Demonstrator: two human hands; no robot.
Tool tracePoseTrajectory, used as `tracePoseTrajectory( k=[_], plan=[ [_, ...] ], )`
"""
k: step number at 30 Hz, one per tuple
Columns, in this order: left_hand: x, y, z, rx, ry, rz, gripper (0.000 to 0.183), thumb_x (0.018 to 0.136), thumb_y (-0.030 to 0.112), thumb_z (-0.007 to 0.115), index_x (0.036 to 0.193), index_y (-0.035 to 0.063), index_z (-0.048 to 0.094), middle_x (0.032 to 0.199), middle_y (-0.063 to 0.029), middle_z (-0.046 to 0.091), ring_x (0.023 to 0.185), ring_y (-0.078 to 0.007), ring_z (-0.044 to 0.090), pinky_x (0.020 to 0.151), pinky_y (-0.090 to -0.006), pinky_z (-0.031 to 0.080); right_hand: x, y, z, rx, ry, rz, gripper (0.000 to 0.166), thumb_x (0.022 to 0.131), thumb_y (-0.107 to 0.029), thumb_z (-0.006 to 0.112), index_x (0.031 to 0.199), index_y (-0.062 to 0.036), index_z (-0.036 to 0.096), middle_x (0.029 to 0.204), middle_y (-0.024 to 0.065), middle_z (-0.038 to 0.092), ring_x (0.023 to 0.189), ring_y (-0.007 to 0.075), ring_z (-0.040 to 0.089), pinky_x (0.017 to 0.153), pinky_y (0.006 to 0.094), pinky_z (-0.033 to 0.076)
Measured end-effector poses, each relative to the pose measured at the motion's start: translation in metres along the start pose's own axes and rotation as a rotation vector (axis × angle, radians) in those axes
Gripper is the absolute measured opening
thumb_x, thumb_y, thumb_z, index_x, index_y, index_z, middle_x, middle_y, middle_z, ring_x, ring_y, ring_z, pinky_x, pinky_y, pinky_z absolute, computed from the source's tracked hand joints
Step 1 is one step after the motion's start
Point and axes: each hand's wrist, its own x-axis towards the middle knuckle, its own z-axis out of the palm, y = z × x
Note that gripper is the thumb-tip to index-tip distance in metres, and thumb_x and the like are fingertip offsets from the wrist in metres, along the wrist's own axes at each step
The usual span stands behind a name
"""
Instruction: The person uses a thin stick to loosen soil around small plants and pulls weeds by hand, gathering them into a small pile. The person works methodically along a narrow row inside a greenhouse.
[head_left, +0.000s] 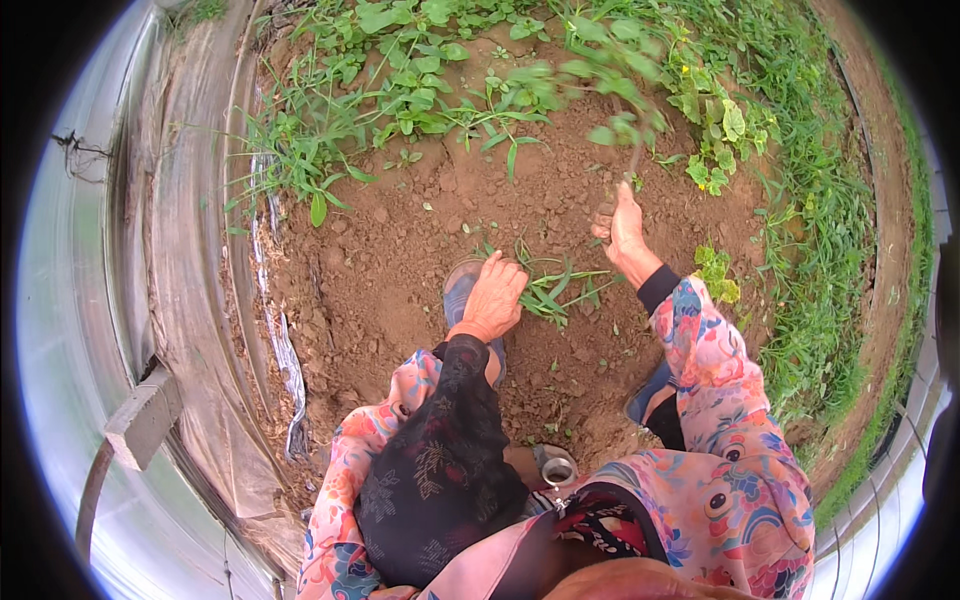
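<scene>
My left hand (495, 295) is closed around a bunch of green grass-like weeds (555, 296), whose blades stick out to its right, above my left shoe (459, 289). Up and to the right, my right hand (621, 225) grips the stem of a leafy plant (619, 82); its leaves are blurred and spread above the fist. Both hands are over loose brown soil (405, 240). Whether anything else, such as a tool, is in the right fist cannot be seen.
Low weeds (412, 82) grow across the far side. Yellow-flowered vine plants (712, 127) and dense grass (817, 225) stand at the right. Plastic sheeting (199, 225) and a concrete block (144, 418) lie at the left. My right shoe (646, 397) is on the soil.
</scene>
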Motion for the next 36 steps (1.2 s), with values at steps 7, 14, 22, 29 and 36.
tracePoseTrajectory(
  k=[7, 14, 22, 29, 36],
  plan=[
    [-0.002, 0.003, 0.002, -0.040, 0.045, 0.005, 0.039, 0.053, 0.005, 0.058, 0.090, 0.0044, 0.049, 0.093, -0.0115, 0.048, 0.101, -0.0285, 0.046, 0.106, -0.0431, 0.023, -0.074, 0.019, -0.007, -0.159, 0.163, 0.036, 0.029, 0.093, -0.038, 0.038, 0.090, -0.0093, 0.040, 0.060, -0.0018, 0.037, 0.041, 0.0096, 0.036, 0.032, 0.0251, 0.029],
    [-0.002, 0.004, 0.003, -0.097, 0.082, 0.002, 0.037, 0.056, 0.002, 0.057, 0.093, 0.0034, 0.049, 0.100, -0.0132, 0.048, 0.105, -0.0315, 0.045, 0.104, -0.0443, 0.027, -0.074, 0.035, -0.016, -0.684, 0.058, -0.379, 0.029, 0.093, -0.031, 0.042, 0.094, -0.0024, 0.042, 0.062, 0.0070, 0.046, 0.049, 0.0202, 0.048, 0.044, 0.0366, 0.040],
    [0.030, 0.011, -0.023, -0.145, 0.459, -0.180, 0.040, 0.063, -0.001, 0.057, 0.102, 0.0031, 0.048, 0.112, -0.0192, 0.045, 0.103, -0.0357, 0.044, 0.092, -0.0445, 0.036, -0.138, 0.007, -0.073, -1.366, -0.151, -0.365, 0.025, 0.089, -0.023, 0.048, 0.095, 0.0001, 0.040, 0.072, 0.0270, 0.054, 0.072, 0.0456, 0.053, 0.058, 0.0473, 0.041],
    [0.056, -0.022, -0.026, -0.075, 0.524, -0.280, 0.027, 0.065, 0.001, 0.057, 0.089, 0.0069, 0.047, 0.083, -0.0138, 0.053, 0.080, -0.0333, 0.051, 0.070, -0.0415, 0.038, -0.151, 0.016, -0.051, -1.279, -0.142, -0.178, 0.028, 0.089, -0.027, 0.048, 0.097, -0.0004, 0.046, 0.075, 0.0279, 0.055, 0.074, 0.0450, 0.055, 0.061, 0.0482, 0.042],
    [0.016, 0.013, 0.011, -0.130, 0.297, -0.074, 0.023, 0.064, 0.004, 0.057, 0.086, 0.0067, 0.052, 0.081, -0.0110, 0.053, 0.079, -0.0287, 0.052, 0.076, -0.0385, 0.039, -0.047, -0.019, 0.005, -1.154, 0.061, -0.560, 0.038, 0.090, -0.034, 0.044, 0.096, 0.0032, 0.048, 0.078, 0.0283, 0.056, 0.077, 0.0466, 0.054, 0.066, 0.0504, 0.041]
  ],
)
